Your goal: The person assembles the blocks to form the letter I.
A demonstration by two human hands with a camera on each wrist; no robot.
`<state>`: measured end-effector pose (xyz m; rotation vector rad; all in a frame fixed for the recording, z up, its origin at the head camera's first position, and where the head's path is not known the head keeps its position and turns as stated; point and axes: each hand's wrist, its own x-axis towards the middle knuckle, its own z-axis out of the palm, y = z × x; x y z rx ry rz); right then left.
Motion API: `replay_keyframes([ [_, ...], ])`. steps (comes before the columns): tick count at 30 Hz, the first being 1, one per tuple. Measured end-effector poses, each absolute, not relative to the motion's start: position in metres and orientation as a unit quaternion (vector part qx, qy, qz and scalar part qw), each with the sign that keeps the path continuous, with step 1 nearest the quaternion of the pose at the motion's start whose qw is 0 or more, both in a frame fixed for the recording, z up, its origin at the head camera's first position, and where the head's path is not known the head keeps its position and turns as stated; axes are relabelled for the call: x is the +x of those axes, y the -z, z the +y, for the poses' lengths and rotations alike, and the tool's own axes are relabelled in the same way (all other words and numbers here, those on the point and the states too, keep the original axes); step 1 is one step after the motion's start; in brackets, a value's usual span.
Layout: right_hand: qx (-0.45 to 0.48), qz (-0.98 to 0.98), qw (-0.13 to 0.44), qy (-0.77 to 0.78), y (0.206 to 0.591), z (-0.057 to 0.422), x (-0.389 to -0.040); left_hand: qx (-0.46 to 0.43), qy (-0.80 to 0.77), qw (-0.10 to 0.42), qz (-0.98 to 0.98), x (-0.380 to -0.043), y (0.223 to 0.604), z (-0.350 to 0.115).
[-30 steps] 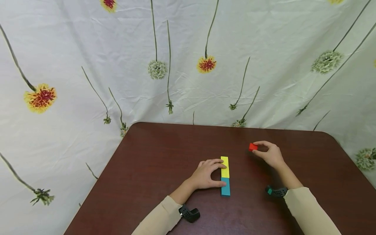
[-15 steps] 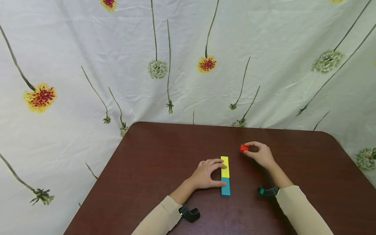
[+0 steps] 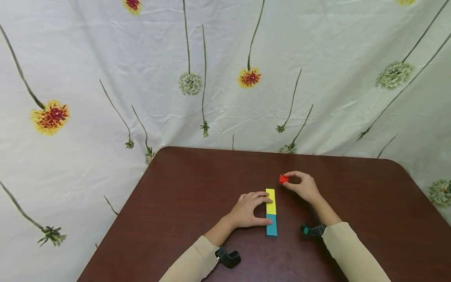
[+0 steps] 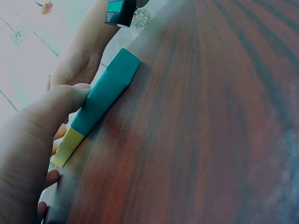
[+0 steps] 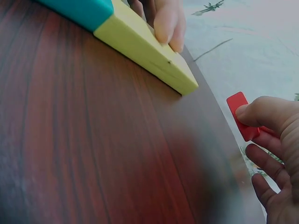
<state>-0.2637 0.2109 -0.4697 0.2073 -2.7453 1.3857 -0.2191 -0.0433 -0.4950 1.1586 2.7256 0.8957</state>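
Note:
Two long blocks lie end to end on the dark wooden table: a yellow block (image 3: pixel 271 207) at the far end and a blue block (image 3: pixel 271 231) nearer. My left hand (image 3: pixel 244 211) rests on them, with fingertips on the yellow block and the thumb on the blue one. Thumb contact also shows in the left wrist view on the blue block (image 4: pixel 108 91). Beyond and right of the yellow end, my right hand (image 3: pixel 303 188) pinches a small red block (image 3: pixel 283 179) between thumb and finger. In the right wrist view the red block (image 5: pixel 240 114) appears apart from the yellow block (image 5: pixel 149 53).
The brown table (image 3: pixel 197 176) has rounded far corners. Behind it hangs a white cloth (image 3: pixel 225 51) printed with flowers. A dark strap (image 3: pixel 227 256) sits on the left wrist and another strap (image 3: pixel 312 230) on the right.
My right hand has moved left with the red block, bringing it closer to the yellow block's far end. The left hand and the two long blocks stay where they were.

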Motion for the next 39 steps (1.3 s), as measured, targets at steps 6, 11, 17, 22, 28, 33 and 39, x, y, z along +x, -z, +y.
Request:
replay_keyframes([
  [6,0.079,-0.888,0.023,-0.453,0.472,0.204,-0.264,0.374,-0.291,0.024,0.88,-0.219,0.494,-0.043],
  [11,0.09,-0.889,0.023,-0.448,0.474,0.197,-0.266,0.373,-0.29,0.024,0.881,-0.219,0.494,-0.044],
  [17,0.1,-0.886,0.018,-0.452,0.475,0.19,-0.267,0.378,-0.288,0.019,0.88,-0.219,0.494,-0.044],
  [22,0.106,-0.886,0.014,-0.451,0.476,0.185,-0.267,0.377,-0.288,0.02,0.88,-0.218,0.495,-0.044],
  [28,0.11,-0.887,0.004,-0.449,0.478,0.182,-0.268,0.377,-0.288,0.019,0.88,-0.218,0.494,-0.044],
  [33,0.113,-0.887,0.002,-0.448,0.478,0.18,-0.27,0.377,-0.289,0.02,0.88,-0.217,0.492,-0.044],
  [39,0.125,-0.888,0.004,-0.442,0.478,0.179,-0.272,0.376,-0.288,0.022,0.881,-0.217,0.493,-0.043],
])
